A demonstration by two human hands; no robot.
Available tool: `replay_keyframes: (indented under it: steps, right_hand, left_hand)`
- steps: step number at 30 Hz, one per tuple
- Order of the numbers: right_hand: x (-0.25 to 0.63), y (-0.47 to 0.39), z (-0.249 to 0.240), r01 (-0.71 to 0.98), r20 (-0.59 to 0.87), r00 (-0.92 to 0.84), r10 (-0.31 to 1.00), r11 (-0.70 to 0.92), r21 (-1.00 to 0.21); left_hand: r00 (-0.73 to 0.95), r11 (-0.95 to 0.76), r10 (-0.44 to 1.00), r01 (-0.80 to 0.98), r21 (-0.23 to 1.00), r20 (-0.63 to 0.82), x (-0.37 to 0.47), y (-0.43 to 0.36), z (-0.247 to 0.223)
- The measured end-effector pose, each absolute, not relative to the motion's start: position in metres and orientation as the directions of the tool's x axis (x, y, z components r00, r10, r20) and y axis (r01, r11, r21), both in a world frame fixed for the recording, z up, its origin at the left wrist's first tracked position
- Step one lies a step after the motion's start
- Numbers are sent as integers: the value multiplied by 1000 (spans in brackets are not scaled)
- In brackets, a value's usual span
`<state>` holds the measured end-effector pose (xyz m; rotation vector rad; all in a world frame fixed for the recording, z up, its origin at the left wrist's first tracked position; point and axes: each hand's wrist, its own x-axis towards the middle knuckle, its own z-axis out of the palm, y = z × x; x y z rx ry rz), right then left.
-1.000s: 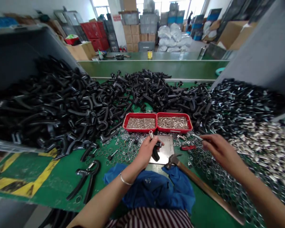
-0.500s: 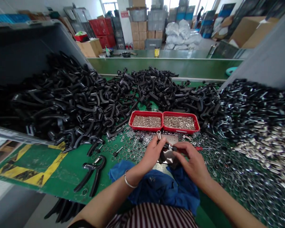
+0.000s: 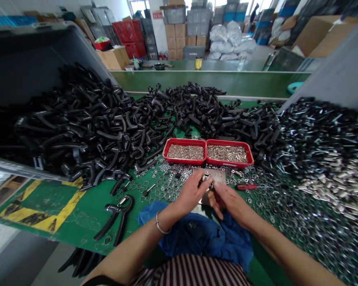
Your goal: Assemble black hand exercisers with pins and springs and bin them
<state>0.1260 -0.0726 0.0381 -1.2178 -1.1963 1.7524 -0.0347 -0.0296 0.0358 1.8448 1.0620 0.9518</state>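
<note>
My left hand (image 3: 193,190) is closed around a hand grip part, of which only a bit of its shiny metal spring (image 3: 207,174) shows between the fingers. Against it, my right hand (image 3: 231,200) is closed with fingertips pressed to the same part; what they pinch is hidden. Both hands are over a small metal plate (image 3: 219,174) in front of two red trays, the left tray (image 3: 185,162) and the right tray (image 3: 229,164), filled with small metal pieces. A black hand grip with a spring (image 3: 123,216) lies on the table to the left.
Black handles (image 3: 107,127) are heaped left and behind. Metal rings (image 3: 289,222), silver sleeves (image 3: 346,186) and black-headed bolts (image 3: 325,131) cover the right side. A red-handled screwdriver (image 3: 247,186) lies beside the plate. Blue cloth (image 3: 197,238) bunches at the front edge.
My right hand has moved left and turned over, closing up to my left hand. The spring and black shaft that showed earlier are now mostly covered. The red screwdriver handle has come into sight.
</note>
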Motion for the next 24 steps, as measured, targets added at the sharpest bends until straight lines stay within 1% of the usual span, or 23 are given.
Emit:
replay_keyframes:
  steps: [1,2,3,4,5,6,7,8,9,10,11,12,13,14,16,17,18,19,21,22,23,24]
  right_hand:
    - [127,-74,37,-17,-376,-420,826,-421,-907]
    - [128,-75,37,32,-419,-482,770,-462,-886]
    - [130,-75,37,118,-434,-489,757,-435,-893]
    - [133,-75,37,230,-404,-433,806,-335,-914]
    - [135,-75,37,356,-313,-343,885,-186,-916]
    - [137,-75,36,477,-172,-256,951,-31,-878]
    - [138,-75,36,570,-33,-199,979,89,-817]
    - [139,-75,35,613,45,-183,982,150,-776]
    - [139,-76,34,601,31,-205,978,151,-785]
    - [139,-76,33,543,-70,-275,959,95,-834]
    - [138,-77,32,463,-204,-376,904,-8,-886]
    - [137,-78,32,392,-311,-467,828,-121,-912]
    - [137,-78,32,351,-366,-524,769,-196,-916]
    - [136,-78,32,343,-369,-518,772,-208,-916]
    - [135,-79,32,395,-277,-374,885,-118,-911]
    - [135,-79,31,425,-231,-309,922,-83,-901]
    - [134,-80,31,439,-218,-287,933,-74,-895]
    - [134,-81,31,429,-252,-320,913,-97,-898]
    - [134,-82,31,390,-367,-472,802,-183,-902]
    - [134,-83,32,393,-382,-507,772,-187,-900]
    - [134,-83,33,420,-360,-486,796,-149,-895]
    - [133,-84,35,466,-301,-424,854,-79,-881]
  left_hand:
    - [417,-364,882,309,879,219,-37,-29,35]
    - [450,-375,868,311,873,212,-40,-28,33]
    - [459,-365,867,319,874,195,-41,-28,32]
    - [448,-336,878,330,882,167,-42,-27,30]
    - [423,-295,896,338,894,136,-43,-28,29]
    - [390,-253,914,340,906,110,-42,-28,27]
    - [362,-229,927,332,915,101,-42,-29,26]
    - [345,-231,931,317,920,115,-41,-30,25]
    - [343,-260,927,296,919,152,-40,-31,25]
    - [355,-311,912,270,911,206,-40,-33,25]
    - [378,-369,888,245,896,262,-40,-34,26]
    - [407,-420,860,224,880,307,-40,-35,26]
    - [431,-449,840,214,868,329,-40,-36,26]
    - [434,-453,839,219,864,329,-40,-37,26]
    - [380,-411,875,253,876,300,-40,-38,25]
    - [341,-386,895,268,883,288,-40,-38,25]
    - [318,-380,903,276,883,289,-40,-39,25]
    - [322,-397,896,277,875,305,-41,-39,25]
    - [390,-469,851,266,842,352,-42,-40,25]
    - [421,-492,832,259,832,361,-42,-41,26]
    - [429,-489,830,257,833,356,-42,-42,26]
    - [410,-465,847,262,845,339,-43,-43,25]
